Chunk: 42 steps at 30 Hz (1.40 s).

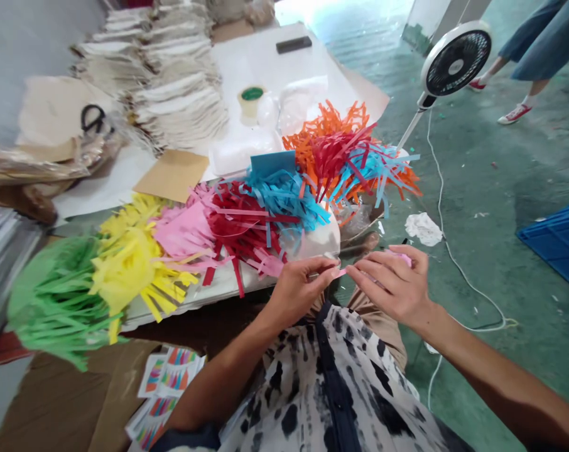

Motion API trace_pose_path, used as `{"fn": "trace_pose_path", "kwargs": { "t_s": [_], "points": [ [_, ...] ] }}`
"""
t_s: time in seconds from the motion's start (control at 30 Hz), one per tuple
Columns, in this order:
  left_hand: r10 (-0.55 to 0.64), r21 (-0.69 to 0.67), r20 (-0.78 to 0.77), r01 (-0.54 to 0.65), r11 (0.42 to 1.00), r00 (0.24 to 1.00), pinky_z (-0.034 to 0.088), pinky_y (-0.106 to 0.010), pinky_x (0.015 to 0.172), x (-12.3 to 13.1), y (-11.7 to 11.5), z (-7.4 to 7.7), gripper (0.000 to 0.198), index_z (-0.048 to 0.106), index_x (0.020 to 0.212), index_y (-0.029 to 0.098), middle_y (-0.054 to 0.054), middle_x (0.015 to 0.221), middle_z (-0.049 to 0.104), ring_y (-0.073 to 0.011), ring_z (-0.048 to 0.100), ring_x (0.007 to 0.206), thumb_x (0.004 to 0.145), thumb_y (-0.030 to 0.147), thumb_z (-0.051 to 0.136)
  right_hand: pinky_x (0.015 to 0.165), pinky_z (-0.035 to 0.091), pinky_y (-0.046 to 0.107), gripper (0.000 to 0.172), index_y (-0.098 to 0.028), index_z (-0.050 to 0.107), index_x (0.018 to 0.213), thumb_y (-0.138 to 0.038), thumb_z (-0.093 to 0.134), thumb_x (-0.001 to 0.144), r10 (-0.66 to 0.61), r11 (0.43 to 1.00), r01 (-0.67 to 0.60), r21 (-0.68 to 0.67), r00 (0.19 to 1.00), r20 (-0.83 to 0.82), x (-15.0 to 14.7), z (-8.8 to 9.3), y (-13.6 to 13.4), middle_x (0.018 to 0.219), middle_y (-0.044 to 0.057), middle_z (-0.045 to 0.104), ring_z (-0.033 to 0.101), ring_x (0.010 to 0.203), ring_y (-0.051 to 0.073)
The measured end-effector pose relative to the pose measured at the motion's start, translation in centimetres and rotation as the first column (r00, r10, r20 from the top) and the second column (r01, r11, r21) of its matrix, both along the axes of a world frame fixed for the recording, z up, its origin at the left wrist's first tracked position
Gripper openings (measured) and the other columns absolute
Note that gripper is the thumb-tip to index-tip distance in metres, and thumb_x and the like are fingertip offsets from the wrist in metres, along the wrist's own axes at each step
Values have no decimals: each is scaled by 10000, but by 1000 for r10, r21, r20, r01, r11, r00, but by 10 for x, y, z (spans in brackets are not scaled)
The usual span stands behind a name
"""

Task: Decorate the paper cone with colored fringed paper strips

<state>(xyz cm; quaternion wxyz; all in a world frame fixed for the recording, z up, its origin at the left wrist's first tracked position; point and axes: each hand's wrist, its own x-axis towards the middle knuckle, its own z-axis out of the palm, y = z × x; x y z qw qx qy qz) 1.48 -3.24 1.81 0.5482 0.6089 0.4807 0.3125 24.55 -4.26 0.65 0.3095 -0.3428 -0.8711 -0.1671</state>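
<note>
In front of my body, my left hand [301, 290] pinches one end of a narrow pink strip [341, 273]. A short length of the strip spans the gap to my right hand [392, 284], whose curled fingers hold its other side. More pink material [402, 256] shows between the fingers of my right hand. Just beyond my hands, fringed tissue tassels lie along the table edge: green [61, 295], yellow [129, 267], pink [188, 226], red [240, 220] and blue [289, 198]. An orange tassel [322, 129] with red and blue strips lies farther right.
Stacks of off-white fabric [176, 81] fill the back left of the table. A tape roll [251, 103] and brown card [171, 176] sit nearer. To the right stand a fan [458, 64], its cable on the floor, and a blue crate [555, 245]. A person's legs [539, 56] are beyond.
</note>
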Motion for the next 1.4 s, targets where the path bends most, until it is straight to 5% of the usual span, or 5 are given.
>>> {"fn": "trace_pose_path", "kwargs": {
  "t_s": [0.33,0.5,0.63,0.9,1.4],
  "points": [
    [104,-595,473,231,770,875,515,-274,726,0,3,11,392,785,824,150,-60,819,754,-146,666,720,674,465,964,974,400,454,278,-335,759,1182,-169,735,960,-109,990,82,-112,959,-261,-16,22,-1,989,-34,802,711,966,212],
    [117,-351,412,38,936,904,508,-279,839,13,11,12,309,790,711,174,-45,903,744,-160,659,857,684,438,949,818,520,403,87,-293,810,945,-341,739,960,-381,731,-245,-637,627,-679,-31,19,9,921,12,779,701,882,229],
    [105,-262,459,22,965,882,492,-295,917,19,19,13,270,775,663,185,-30,915,739,-163,654,905,698,396,939,748,513,347,154,-248,808,856,-398,809,889,-523,549,-515,-658,403,-751,-38,15,17,858,15,764,670,790,203],
    [146,-274,442,-22,961,885,458,-260,765,18,17,11,277,780,681,169,-13,782,704,-121,588,742,690,392,944,843,503,355,205,-248,813,968,-442,758,930,-493,486,-546,-683,474,-730,-34,22,21,968,27,768,679,920,219],
    [178,-135,327,-140,981,928,549,-239,792,25,0,-3,172,814,938,193,-36,917,772,-147,689,842,801,284,865,871,472,353,78,-268,774,889,-247,757,963,-392,762,-351,-544,418,-820,-37,7,1,891,0,682,609,913,188]
  ]
}}
